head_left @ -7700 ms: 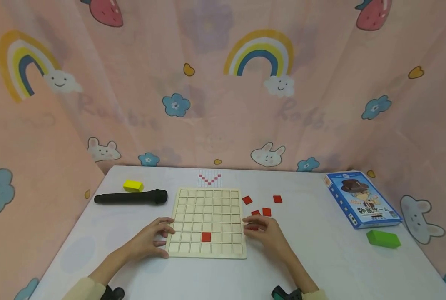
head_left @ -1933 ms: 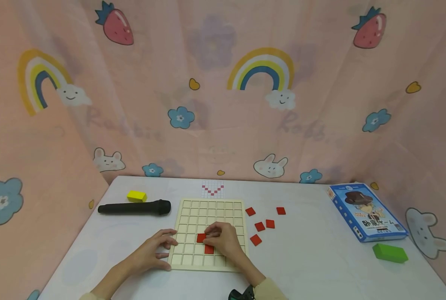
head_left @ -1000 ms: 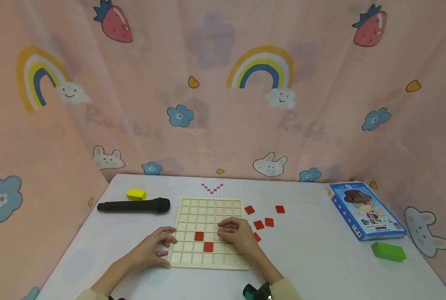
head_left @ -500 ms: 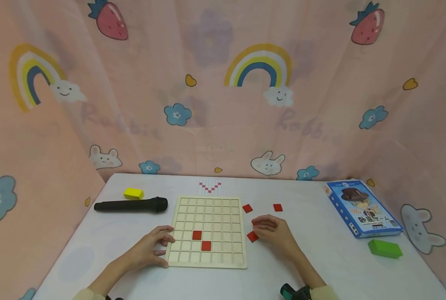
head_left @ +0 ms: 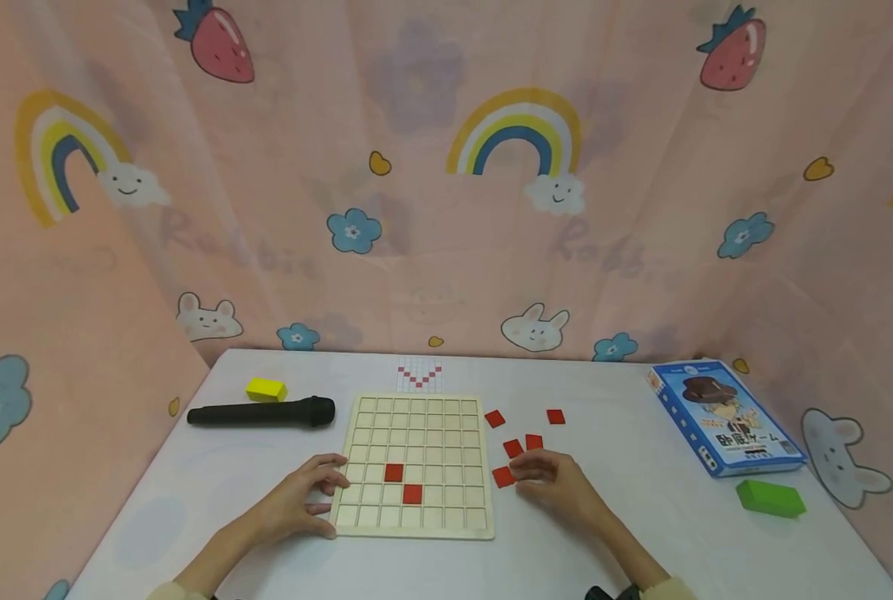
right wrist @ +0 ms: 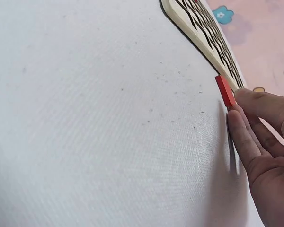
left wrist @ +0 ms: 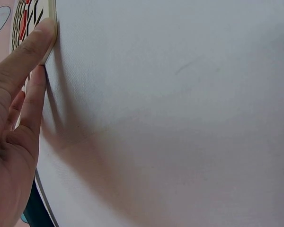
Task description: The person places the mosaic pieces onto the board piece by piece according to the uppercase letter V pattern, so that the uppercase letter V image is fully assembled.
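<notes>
A cream square-grid board [head_left: 454, 533] lies on the white table, two red square tiles [head_left: 393, 472] in its cells. My left hand [head_left: 296, 500] rests against the board's left side, fingertips on the rim and thumb at the near corner. Its thumb [left wrist: 42, 35] and fingers look fairly straight in the left wrist view. Right of the board, my right hand [head_left: 562, 487] pinches the near edge of a loose red tile [head_left: 503, 477]. In the right wrist view, that red tile [right wrist: 225, 90] meets the thumb and fingertips.
Several more red tiles [head_left: 555, 417] lie beyond my right hand. A pattern card [head_left: 419, 375] is behind the board. Black microphone [head_left: 262, 412] and yellow block [head_left: 266, 390] stand at left; blue game box [head_left: 727, 417] and green block [head_left: 771, 497] at right. A patterned curtain [head_left: 416, 275] borders the table.
A second red tile has come onto the board, up and left of the first. My right hand has withdrawn rightward to the loose tiles. The left hand stays at the board.
</notes>
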Action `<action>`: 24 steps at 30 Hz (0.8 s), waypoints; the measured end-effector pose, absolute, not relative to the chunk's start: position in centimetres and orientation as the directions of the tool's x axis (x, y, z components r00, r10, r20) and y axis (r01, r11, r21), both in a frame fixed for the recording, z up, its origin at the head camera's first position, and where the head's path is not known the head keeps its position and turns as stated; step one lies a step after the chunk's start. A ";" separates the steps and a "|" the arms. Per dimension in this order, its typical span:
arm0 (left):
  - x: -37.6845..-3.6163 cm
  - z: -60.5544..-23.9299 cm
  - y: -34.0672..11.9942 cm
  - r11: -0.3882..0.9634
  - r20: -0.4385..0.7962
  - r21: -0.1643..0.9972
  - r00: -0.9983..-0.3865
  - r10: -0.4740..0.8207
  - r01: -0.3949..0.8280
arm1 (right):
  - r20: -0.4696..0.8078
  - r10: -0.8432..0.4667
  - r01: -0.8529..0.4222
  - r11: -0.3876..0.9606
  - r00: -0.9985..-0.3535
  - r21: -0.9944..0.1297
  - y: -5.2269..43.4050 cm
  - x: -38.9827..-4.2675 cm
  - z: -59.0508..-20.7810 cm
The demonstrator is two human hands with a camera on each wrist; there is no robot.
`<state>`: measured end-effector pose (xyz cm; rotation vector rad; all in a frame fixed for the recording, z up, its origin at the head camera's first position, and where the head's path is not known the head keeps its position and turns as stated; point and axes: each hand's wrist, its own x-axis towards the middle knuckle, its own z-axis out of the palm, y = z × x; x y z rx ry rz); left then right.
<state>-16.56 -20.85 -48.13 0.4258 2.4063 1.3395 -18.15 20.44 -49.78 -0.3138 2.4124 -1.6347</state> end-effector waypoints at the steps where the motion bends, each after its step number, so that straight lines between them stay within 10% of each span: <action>1: -16.6 -48.2 -20.9 0.508 -0.155 0.856 -0.892 0.425 0.093 | -0.056 -0.296 -0.057 0.362 -0.953 -0.930 20.4 -18.0 -49.8; 24: -16.5 -48.0 -20.7 0.502 -0.169 0.862 -0.892 0.419 0.073 | 0.023 -0.094 -0.064 0.458 -0.995 -0.887 18.7 -17.7 -50.1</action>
